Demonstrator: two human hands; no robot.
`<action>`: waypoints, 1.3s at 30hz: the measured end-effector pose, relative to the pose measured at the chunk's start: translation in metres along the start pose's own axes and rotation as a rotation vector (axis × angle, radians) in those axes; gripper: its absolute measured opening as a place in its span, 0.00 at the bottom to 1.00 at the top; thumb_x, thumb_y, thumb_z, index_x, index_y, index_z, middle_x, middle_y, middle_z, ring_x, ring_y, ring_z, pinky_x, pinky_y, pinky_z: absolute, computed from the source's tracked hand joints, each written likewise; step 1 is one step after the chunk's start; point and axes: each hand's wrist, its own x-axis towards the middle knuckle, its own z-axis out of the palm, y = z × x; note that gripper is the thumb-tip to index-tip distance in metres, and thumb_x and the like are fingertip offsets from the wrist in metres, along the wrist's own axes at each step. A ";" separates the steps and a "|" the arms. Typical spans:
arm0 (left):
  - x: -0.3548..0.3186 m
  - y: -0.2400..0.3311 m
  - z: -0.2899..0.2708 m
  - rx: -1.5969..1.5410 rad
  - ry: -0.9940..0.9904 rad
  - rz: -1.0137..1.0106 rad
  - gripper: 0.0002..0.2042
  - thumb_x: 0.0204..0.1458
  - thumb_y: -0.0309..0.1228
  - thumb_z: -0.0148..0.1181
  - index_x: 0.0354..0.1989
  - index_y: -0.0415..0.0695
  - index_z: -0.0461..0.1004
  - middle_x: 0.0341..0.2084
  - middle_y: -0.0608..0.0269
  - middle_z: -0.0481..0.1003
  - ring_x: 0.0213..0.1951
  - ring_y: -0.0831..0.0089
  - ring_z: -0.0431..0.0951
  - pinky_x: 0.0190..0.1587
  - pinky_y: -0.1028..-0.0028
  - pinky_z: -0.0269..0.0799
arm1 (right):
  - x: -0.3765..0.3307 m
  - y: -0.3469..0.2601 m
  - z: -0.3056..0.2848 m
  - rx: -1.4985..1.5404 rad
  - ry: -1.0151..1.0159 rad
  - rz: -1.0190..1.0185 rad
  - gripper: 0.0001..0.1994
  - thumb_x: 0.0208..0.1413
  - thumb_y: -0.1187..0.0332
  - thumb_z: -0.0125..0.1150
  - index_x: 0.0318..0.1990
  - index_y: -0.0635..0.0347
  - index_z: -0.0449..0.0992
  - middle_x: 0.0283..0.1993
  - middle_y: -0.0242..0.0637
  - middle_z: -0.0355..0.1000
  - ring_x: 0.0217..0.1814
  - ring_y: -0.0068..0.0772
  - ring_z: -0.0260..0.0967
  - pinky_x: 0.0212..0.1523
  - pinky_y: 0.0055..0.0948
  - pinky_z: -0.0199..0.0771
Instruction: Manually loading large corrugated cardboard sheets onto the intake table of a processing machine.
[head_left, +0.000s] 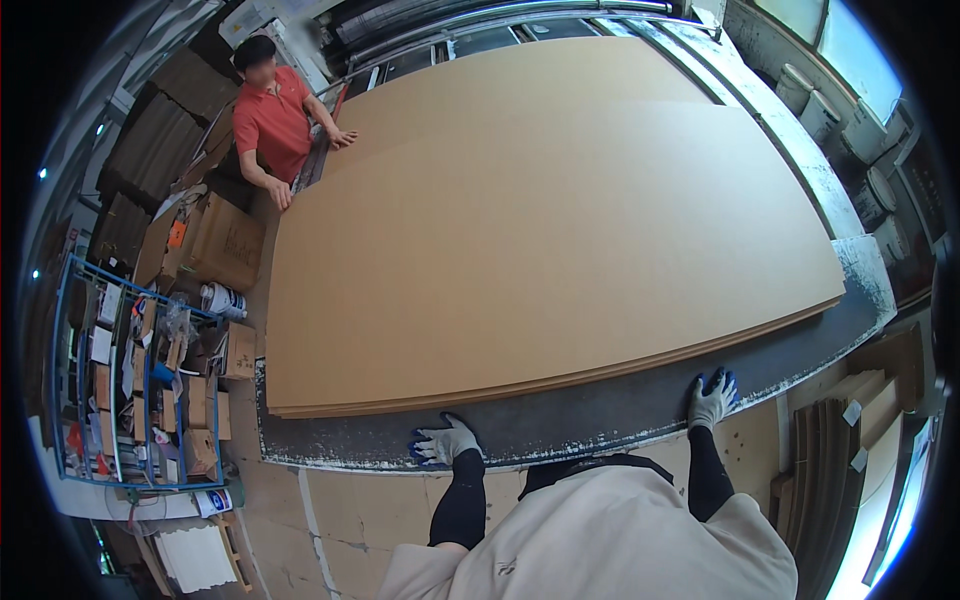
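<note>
A short stack of large brown cardboard sheets (560, 240) lies across a dark worktable (600, 405), its near edge slanting up toward the right. My left hand (445, 441), in a grey glove with blue fingertips, rests spread on the table's front strip, just short of the sheets. Farther right, my right hand (711, 400), gloved alike, also lies flat on the strip with its fingers pointing at the stack. Neither hand holds anything. At the far left a co-worker in a red shirt (272, 125) has both hands at the side edge of the sheets.
Behind the sheets stands a machine with rollers (500, 22). A blue-framed rack (140, 375) full of boxes and papers is at the left, near a large carton (225, 243). Buckets (820, 115) line the right wall. Cardboard panels (830, 450) lean at the lower right.
</note>
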 end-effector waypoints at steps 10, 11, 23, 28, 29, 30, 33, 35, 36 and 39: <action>-0.001 0.001 0.000 0.039 0.013 0.002 0.42 0.55 0.61 0.42 0.71 0.43 0.45 0.68 0.37 0.46 0.70 0.41 0.42 0.67 0.42 0.32 | 0.001 0.000 0.001 -0.058 -0.021 0.029 0.35 0.51 0.47 0.58 0.65 0.51 0.62 0.70 0.42 0.53 0.72 0.48 0.46 0.71 0.50 0.37; -0.002 0.000 -0.002 0.036 0.008 -0.003 0.42 0.55 0.61 0.42 0.71 0.43 0.45 0.68 0.37 0.46 0.70 0.41 0.42 0.67 0.42 0.32 | 0.001 0.000 0.002 -0.062 -0.021 0.024 0.35 0.51 0.47 0.58 0.65 0.51 0.62 0.70 0.42 0.53 0.72 0.48 0.46 0.71 0.50 0.37; 0.002 -0.004 0.004 -0.023 0.052 -0.007 0.42 0.53 0.60 0.45 0.70 0.41 0.48 0.68 0.35 0.46 0.70 0.42 0.40 0.67 0.43 0.33 | -0.001 -0.004 -0.001 -0.042 -0.031 0.025 0.34 0.52 0.47 0.58 0.65 0.50 0.62 0.70 0.43 0.54 0.73 0.47 0.46 0.71 0.50 0.38; 0.002 -0.002 0.005 -0.007 0.047 -0.005 0.42 0.53 0.60 0.45 0.70 0.42 0.48 0.68 0.35 0.46 0.70 0.42 0.41 0.67 0.43 0.34 | 0.000 0.001 0.002 -0.006 -0.006 -0.005 0.34 0.52 0.49 0.58 0.65 0.52 0.62 0.70 0.44 0.54 0.73 0.46 0.45 0.72 0.49 0.37; 0.001 -0.001 0.003 -0.006 0.034 -0.003 0.42 0.53 0.60 0.45 0.70 0.42 0.48 0.68 0.35 0.46 0.70 0.42 0.41 0.67 0.43 0.34 | -0.001 0.001 0.001 -0.007 -0.010 -0.001 0.34 0.52 0.49 0.58 0.65 0.52 0.62 0.69 0.45 0.54 0.73 0.46 0.45 0.72 0.49 0.36; 0.000 0.001 0.002 -0.003 0.021 0.000 0.42 0.53 0.60 0.45 0.70 0.42 0.47 0.68 0.35 0.45 0.70 0.42 0.41 0.67 0.43 0.34 | -0.001 0.001 0.001 -0.009 -0.014 0.005 0.34 0.52 0.49 0.59 0.64 0.52 0.62 0.69 0.45 0.54 0.74 0.45 0.45 0.72 0.49 0.36; -0.010 0.006 -0.018 0.027 -0.045 -0.009 0.42 0.56 0.61 0.41 0.71 0.43 0.44 0.68 0.35 0.44 0.70 0.40 0.39 0.67 0.42 0.31 | 0.000 0.000 -0.001 0.001 -0.015 0.003 0.33 0.52 0.50 0.59 0.64 0.52 0.62 0.69 0.45 0.54 0.74 0.46 0.45 0.72 0.49 0.35; -0.008 0.003 -0.013 0.039 -0.017 -0.015 0.42 0.55 0.61 0.41 0.71 0.43 0.44 0.68 0.35 0.45 0.70 0.41 0.40 0.67 0.42 0.31 | 0.001 -0.004 -0.004 0.002 -0.023 0.008 0.33 0.52 0.50 0.59 0.64 0.52 0.62 0.70 0.45 0.54 0.74 0.46 0.45 0.72 0.49 0.35; -0.006 0.001 -0.008 0.045 -0.004 -0.018 0.42 0.55 0.61 0.41 0.71 0.43 0.44 0.68 0.35 0.45 0.70 0.41 0.40 0.67 0.42 0.32 | 0.000 -0.006 -0.006 0.002 -0.027 0.009 0.33 0.52 0.50 0.59 0.64 0.52 0.62 0.70 0.45 0.54 0.74 0.46 0.45 0.72 0.49 0.35; 0.003 -0.005 0.009 0.044 0.034 0.002 0.42 0.55 0.61 0.41 0.71 0.43 0.45 0.68 0.35 0.46 0.70 0.41 0.41 0.67 0.43 0.33 | 0.001 -0.002 -0.003 0.007 -0.013 0.002 0.34 0.51 0.50 0.60 0.64 0.53 0.62 0.70 0.45 0.54 0.74 0.46 0.45 0.72 0.49 0.35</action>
